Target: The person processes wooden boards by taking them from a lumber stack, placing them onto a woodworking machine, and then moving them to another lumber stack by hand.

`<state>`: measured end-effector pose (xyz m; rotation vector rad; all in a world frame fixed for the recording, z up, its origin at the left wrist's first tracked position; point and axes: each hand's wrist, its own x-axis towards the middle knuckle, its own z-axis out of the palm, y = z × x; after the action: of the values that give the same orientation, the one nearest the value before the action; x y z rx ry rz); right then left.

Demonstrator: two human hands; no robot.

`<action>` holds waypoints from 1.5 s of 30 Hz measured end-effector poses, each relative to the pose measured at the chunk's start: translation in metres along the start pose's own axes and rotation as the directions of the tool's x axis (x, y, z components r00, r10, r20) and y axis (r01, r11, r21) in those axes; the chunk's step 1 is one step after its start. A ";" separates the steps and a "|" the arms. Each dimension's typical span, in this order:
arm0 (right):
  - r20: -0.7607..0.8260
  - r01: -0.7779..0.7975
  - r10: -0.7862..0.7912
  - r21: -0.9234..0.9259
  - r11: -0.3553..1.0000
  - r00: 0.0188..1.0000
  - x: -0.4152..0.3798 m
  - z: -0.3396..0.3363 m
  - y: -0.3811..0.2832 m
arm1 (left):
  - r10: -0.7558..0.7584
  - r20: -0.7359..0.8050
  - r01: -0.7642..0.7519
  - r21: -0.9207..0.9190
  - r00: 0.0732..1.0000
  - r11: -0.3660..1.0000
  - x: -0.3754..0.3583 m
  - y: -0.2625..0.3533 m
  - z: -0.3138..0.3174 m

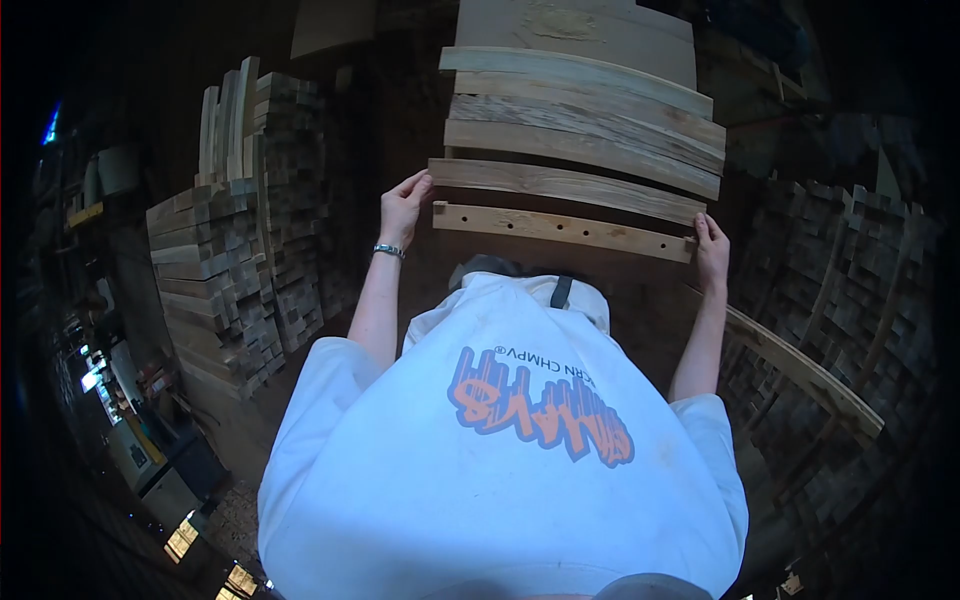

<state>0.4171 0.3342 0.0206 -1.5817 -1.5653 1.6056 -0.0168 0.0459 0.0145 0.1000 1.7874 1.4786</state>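
Observation:
A wooden board (560,185) spans the space in front of me, gripped at both ends. My left hand (404,205) is closed on its left end, fingers at the corner. At the other end my right hand (711,245) pinches the board's right tip. Just nearer to me runs a wooden rail (565,228) with several dark holes along it. Beyond the held board, several planks (585,125) lie side by side, some with rough, dark-streaked grain. A dark gap separates them from the held board.
A pale sheet (570,30) lies past the planks. Tall stacks of cut lumber stand at the left (215,270) and the right (830,250). A long wooden beam (800,368) slants beside my right arm. Machinery or gear (150,450) sits at the far left.

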 end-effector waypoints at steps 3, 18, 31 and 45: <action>0.074 -0.031 0.025 0.080 0.996 0.997 -0.001 -0.016 0.009 | -0.009 0.052 0.014 -0.099 0.999 0.995 -0.008 -0.009 -0.002; 0.354 -0.301 0.179 0.327 0.896 0.918 0.027 -0.033 0.019 | -0.090 0.309 0.199 -0.340 0.947 0.919 0.000 -0.024 -0.024; -0.090 0.083 -0.095 -0.136 0.987 0.991 0.046 0.000 -0.034 | -0.178 0.185 0.177 0.021 0.967 0.984 0.053 0.000 -0.010; 0.219 -0.152 0.145 0.014 0.988 0.965 0.036 -0.016 -0.021 | 0.042 0.060 -0.055 0.222 0.997 0.974 0.014 -0.002 -0.003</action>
<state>0.4122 0.3776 0.0274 -1.5852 -1.5503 1.9316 -0.0270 0.0501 0.0056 0.2969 1.9132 1.2905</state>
